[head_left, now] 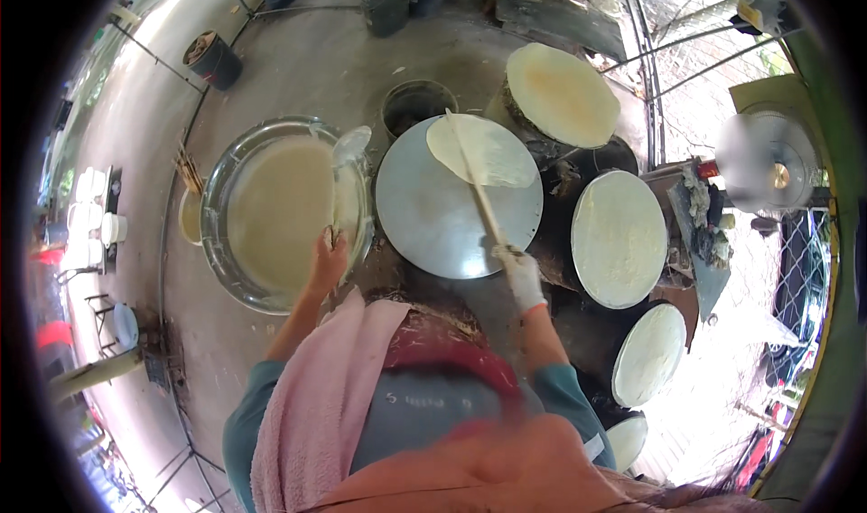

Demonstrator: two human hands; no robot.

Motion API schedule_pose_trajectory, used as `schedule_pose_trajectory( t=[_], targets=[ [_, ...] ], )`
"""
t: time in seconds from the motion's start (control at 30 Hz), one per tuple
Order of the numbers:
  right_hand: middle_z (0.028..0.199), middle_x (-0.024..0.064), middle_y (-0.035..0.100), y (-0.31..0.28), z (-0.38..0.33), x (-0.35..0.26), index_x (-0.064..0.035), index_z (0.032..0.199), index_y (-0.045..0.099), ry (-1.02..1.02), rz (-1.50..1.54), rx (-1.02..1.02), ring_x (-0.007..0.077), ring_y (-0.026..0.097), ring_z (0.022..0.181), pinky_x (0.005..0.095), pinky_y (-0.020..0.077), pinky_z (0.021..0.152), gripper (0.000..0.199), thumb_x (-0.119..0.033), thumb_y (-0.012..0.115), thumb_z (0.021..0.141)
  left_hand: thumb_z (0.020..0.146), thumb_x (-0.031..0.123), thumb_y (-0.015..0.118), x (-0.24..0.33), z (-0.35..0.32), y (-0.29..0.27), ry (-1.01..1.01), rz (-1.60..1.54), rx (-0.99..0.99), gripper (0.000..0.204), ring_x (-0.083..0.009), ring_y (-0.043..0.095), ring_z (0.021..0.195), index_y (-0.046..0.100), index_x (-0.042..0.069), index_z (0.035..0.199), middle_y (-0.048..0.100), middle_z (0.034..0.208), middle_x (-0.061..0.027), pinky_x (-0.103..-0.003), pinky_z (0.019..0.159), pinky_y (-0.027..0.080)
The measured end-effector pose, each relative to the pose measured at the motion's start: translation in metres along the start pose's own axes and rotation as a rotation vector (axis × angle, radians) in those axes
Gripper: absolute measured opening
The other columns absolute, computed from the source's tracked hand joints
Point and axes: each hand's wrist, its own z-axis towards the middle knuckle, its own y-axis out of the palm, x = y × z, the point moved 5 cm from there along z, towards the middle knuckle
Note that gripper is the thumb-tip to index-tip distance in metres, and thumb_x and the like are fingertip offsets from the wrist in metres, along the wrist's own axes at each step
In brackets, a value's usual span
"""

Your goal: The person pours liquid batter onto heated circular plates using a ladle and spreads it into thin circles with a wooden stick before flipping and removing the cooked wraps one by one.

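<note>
My left hand (330, 258) is closed around the handle of a batter-coated ladle (350, 146), whose bowl lies over the far right rim of a wide metal basin (215, 242). Pale, creamy batter (280, 210) fills the basin. In my right hand (520, 274), which wears a white glove, is a long wooden stick (483, 204). It reaches across a round flat griddle (424, 215). The stick's far part lies across a thin pale sheet of batter (497, 156) at the griddle's far right; whether it is under or over the sheet I cannot tell.
More round griddles covered with pale sheets curve along the right: a far one (564, 97), a middle one (619, 237) and a nearer one (648, 355). An open dark bucket (417, 105) stands behind my griddle. A fan (768, 163) is at the far right.
</note>
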Motion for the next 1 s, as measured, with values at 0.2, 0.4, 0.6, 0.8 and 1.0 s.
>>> schedule_pose_trajectory(
  t=[0.2,0.4,0.6,0.8,1.0],
  targets=[
    [0.075,-0.0053,0.056,-0.029,0.041,0.026,-0.003,0.118,0.058,0.12,0.119,-0.167,0.0013,0.044,0.056,0.0168,0.0351,0.048,0.032,-0.016,0.061,0.089,0.09,0.019,0.053,0.029,-0.014,-0.017,-0.447,-0.269,-0.118,0.022,-0.0146,0.048,0.048,0.052,0.001,0.078,0.049,0.057,-0.0038,-0.03,0.043,0.037],
    [0.082,-0.0022,0.06,-0.045,0.055,0.001,0.0029,0.109,0.06,0.043,0.026,-0.239,0.0042,0.054,0.072,0.0167,0.044,0.066,0.027,-0.015,0.06,0.089,0.09,0.019,0.054,0.066,-0.038,-0.02,-0.86,-0.497,-0.083,0.024,-0.0103,0.043,0.045,0.05,0.003,0.073,0.047,0.055,-0.0006,-0.028,0.039,0.032],
    [0.082,-0.0044,0.058,-0.048,0.069,-0.026,-0.0024,0.111,0.064,0.25,-0.034,-0.401,0.0012,0.045,0.063,0.0169,0.0382,0.055,0.026,-0.015,0.062,0.088,0.089,0.018,0.054,0.053,-0.07,-0.003,-0.813,-0.402,0.043,0.022,-0.0133,0.043,0.051,0.051,0.0,0.076,0.048,0.057,-0.0043,-0.032,0.046,0.035],
    [0.105,-0.0004,0.061,-0.065,0.109,-0.017,0.0024,0.117,0.059,-0.037,-0.056,-0.47,0.0065,0.055,0.087,0.0206,0.0449,0.079,0.033,-0.01,0.063,0.087,0.088,0.016,0.053,0.062,-0.088,-0.009,-0.875,-0.353,0.05,0.021,-0.0138,0.042,0.053,0.052,-0.002,0.078,0.048,0.058,-0.0047,-0.033,0.048,0.035],
    [0.096,-0.0021,0.059,-0.055,0.111,-0.034,0.0042,0.115,0.058,0.203,-0.108,-0.589,0.0055,0.052,0.077,0.0163,0.0429,0.069,0.03,-0.007,0.06,0.088,0.088,0.016,0.053,0.084,-0.095,-0.019,-0.87,-0.302,0.067,0.019,-0.0143,0.042,0.054,0.052,-0.002,0.081,0.049,0.06,-0.0065,-0.033,0.049,0.036]
  ],
)
